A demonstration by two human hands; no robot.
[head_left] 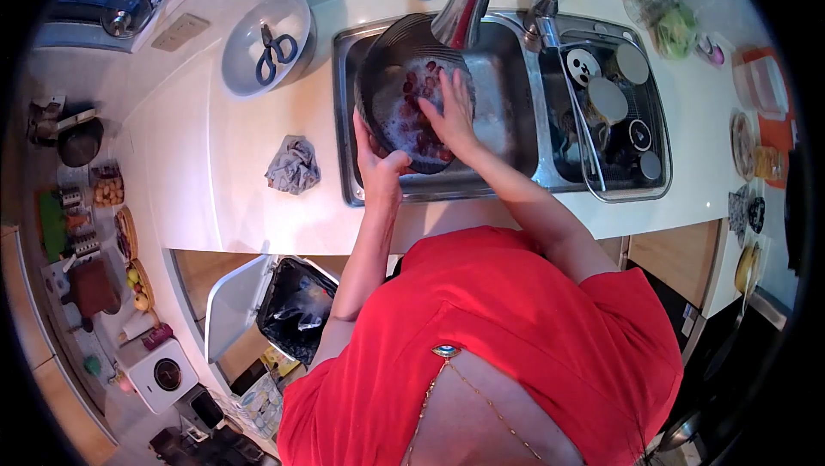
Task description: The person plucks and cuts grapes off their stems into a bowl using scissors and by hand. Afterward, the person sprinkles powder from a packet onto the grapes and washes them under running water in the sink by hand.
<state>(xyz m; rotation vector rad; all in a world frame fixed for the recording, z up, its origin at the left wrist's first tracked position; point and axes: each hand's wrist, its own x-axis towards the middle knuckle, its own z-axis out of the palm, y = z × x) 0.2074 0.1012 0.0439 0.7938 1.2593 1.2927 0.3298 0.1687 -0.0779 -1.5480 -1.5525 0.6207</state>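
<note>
My left hand (378, 164) grips the near left rim of a dark, ribbed round bowl (375, 84), thumb over the edge. The bowl is tilted in the left basin of the steel sink (509, 114). Inside it, small dark-red round fruits (414, 86) lie in foamy water; their exact kind is hard to make out. Over the fruits, my right hand (452, 115) reaches in with its fingers stretched and apart, touching the contents. The tap's spout (460, 19) hangs above the bowl's far right edge and hides part of it.
A rack of cups and lids (608, 101) fills the right basin. On the counter to the left are a white bowl (241, 58) with scissors (273, 54) and a crumpled grey cloth (294, 165). Below stands an open bin (296, 307).
</note>
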